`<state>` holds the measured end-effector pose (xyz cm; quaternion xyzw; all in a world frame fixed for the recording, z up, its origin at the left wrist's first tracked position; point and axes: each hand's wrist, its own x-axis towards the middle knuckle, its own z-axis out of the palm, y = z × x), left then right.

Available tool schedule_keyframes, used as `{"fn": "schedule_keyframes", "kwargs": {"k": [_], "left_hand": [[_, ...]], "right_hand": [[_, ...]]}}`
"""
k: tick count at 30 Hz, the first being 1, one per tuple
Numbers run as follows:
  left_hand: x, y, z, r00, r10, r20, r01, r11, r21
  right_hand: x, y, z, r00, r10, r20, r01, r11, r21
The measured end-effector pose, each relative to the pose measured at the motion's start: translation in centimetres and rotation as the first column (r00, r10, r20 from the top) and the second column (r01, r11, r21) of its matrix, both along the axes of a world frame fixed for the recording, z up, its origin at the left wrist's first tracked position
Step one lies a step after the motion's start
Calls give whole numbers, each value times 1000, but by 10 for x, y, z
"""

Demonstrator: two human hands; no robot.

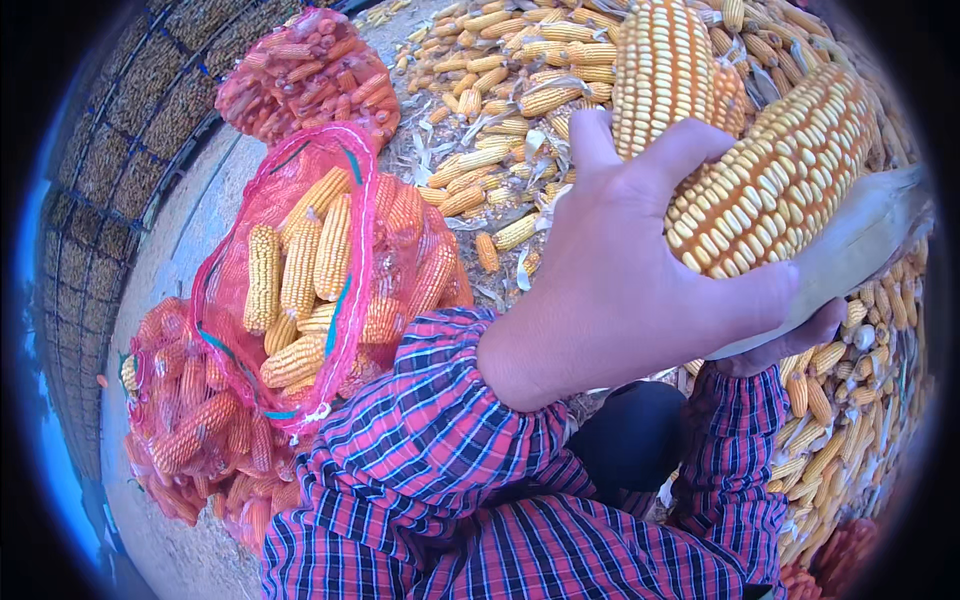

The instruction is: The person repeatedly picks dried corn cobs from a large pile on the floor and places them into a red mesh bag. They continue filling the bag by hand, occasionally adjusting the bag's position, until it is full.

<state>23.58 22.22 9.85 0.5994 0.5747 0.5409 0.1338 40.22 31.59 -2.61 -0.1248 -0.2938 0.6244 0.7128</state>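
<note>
My left hand [625,265] is closed around ears of corn in front of me. Its thumb and forefinger grip a yellow ear of corn [775,170], while another ear [665,75] rises between its fingers. Part of a third ear [728,100] shows behind them. Pale dry husk [850,250] lies along the lower side of the nearer ear. Under that husk, my right hand [785,345] is closed on it, most of its fingers hidden. To the left, an open red mesh sack [362,250] holds several bare ears.
Filled red mesh sacks stand beyond [310,80] and nearer on the left [190,430]. A large heap of corn [480,75] spreads across the back and down the right side, with loose husks among it. Wire-mesh cribs [130,130] full of cobs line the far left.
</note>
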Motion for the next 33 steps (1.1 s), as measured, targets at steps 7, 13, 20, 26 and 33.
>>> {"fn": "schedule_keyframes", "kwargs": {"k": [7, 13, 20, 26, 33], "left_hand": [[-114, -131, 80, 980, -75, 187, 39, 981, 189], [-200, -197, -13, 852, 357, 382, -387, 922, 1], [-229, -263, -86, 540, 589, -601, -812, 552, -189], [-259, -257, -70, 447, 524, -725, -841, 523, -141], [-311, -245, -39, 200, 333, -922, -903, 428, -42]], "right_hand": [[-194, -63, 136, 835, 512, 202, -544, 713, 443], [-290, -142, 95, 485, 689, 540, -863, 477, 167], [-287, -105, 56, 32, -289, 957, -920, 365, 141], [-295, -101, 63, 4, -396, 918, -915, 369, 164], [-301, -120, 59, 264, -465, 845, -853, 297, 430]]}}
